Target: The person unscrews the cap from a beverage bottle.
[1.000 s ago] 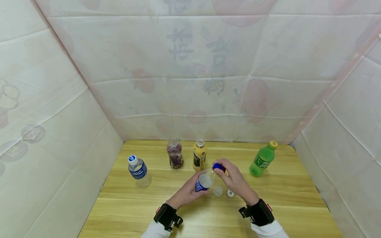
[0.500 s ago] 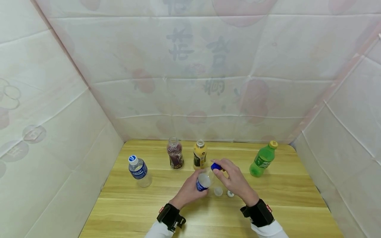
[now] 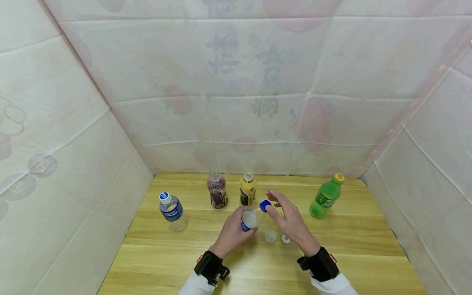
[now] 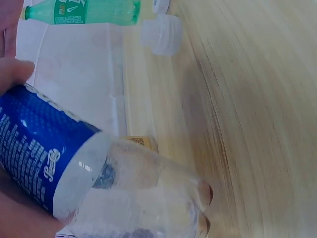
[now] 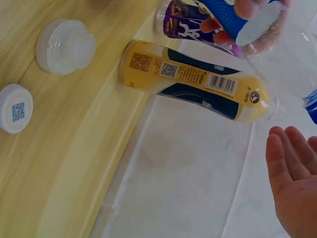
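My left hand (image 3: 231,232) grips a clear plastic Pepsi bottle (image 4: 47,144) around its blue label. The bottle is tilted, with its blue cap (image 3: 264,205) on the neck pointing away toward the upper right in the head view. In the left wrist view its transparent base hangs close over the wood. My right hand (image 3: 289,221) is beside the cap, fingers spread and nearly straight. From the right wrist, the fingers (image 5: 280,158) appear just below the cap, with a small gap between, and the palm holds nothing.
On the wooden table (image 3: 166,262) lie a translucent cap (image 3: 270,237) and a white cap (image 3: 285,239). Uncapped purple-label (image 3: 217,192) and yellow (image 3: 248,190) bottles stand behind. A capped water bottle (image 3: 172,212) is at left, a green bottle (image 3: 326,198) at right. Cloth walls (image 3: 236,123) enclose the table.
My right hand has let go of the blue cap and its fingers have opened out. My left hand has shifted the bottle slightly; the standing bottles have not moved.
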